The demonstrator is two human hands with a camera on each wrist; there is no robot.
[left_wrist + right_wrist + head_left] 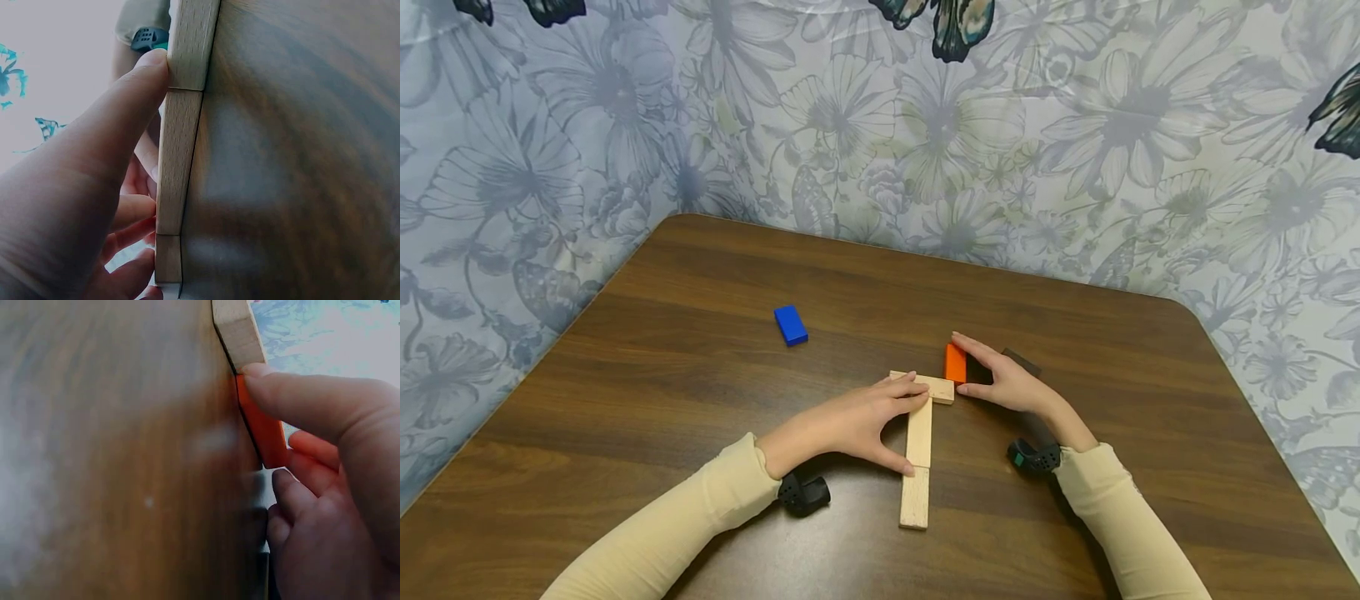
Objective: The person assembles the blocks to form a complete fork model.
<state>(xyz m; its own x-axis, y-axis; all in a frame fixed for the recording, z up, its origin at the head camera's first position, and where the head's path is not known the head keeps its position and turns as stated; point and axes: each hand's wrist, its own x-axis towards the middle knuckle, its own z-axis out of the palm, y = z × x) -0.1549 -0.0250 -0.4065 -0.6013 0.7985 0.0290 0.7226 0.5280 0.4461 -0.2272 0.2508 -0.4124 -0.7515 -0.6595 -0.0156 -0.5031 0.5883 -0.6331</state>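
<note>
Two plain wooden blocks lie end to end on the table, a farther one point(919, 435) and a nearer one point(914, 502). Across their far end lies another wooden block point(940, 390), forming a T-like shape. My left hand point(868, 417) is spread over them: its thumb touches near the seam of the two in-line blocks, and its fingertips rest on the crosswise one. With thumb and fingers my right hand point(1018, 387) pinches an orange block point(956, 363) by its ends, against the crosswise block's right end. In the right wrist view the orange block point(262, 428) meets the wood.
A blue block point(791, 325) lies farther back on the left. Behind my right hand a dark block point(1021, 362) is partly hidden. The brown wooden table point(625, 400) ends at a wall covered with flower-patterned cloth point(947, 125).
</note>
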